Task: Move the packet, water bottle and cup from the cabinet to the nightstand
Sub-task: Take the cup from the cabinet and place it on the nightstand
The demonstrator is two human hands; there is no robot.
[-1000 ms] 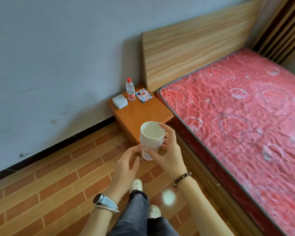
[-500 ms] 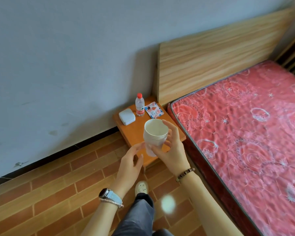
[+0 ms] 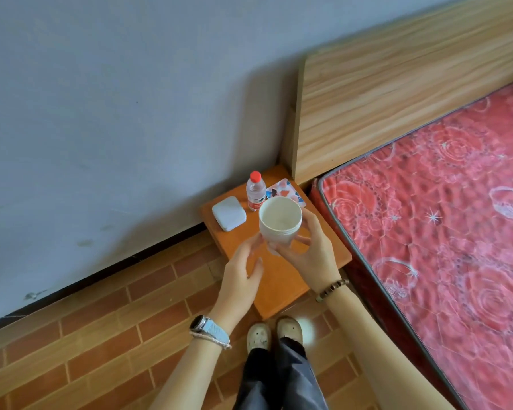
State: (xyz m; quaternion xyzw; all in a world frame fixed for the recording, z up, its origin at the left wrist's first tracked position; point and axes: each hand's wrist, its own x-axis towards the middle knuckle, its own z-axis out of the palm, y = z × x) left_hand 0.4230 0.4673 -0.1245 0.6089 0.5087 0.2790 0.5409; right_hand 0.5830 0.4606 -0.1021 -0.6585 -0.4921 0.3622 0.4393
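Above the orange nightstand (image 3: 279,279), in the head camera's view, one cream cup (image 3: 280,220) is held upright in the air, its open mouth facing up and its long axis vertical. The right hand (image 3: 311,253) curls thumb and fingers round the cup's lower wall. The left hand (image 3: 240,276), fingers loose and nearly straight, brings its fingertips to the cup's base without gripping. At the nightstand's far end stands one water bottle (image 3: 255,192), upright with its red cap up. One patterned packet (image 3: 288,192) lies flat just beside it, partly hidden by the cup. One white box (image 3: 228,213) lies left of the bottle. Two shoes (image 3: 259,335) stand on the brick-pattern floor (image 3: 101,335) by the red mattress (image 3: 442,232).
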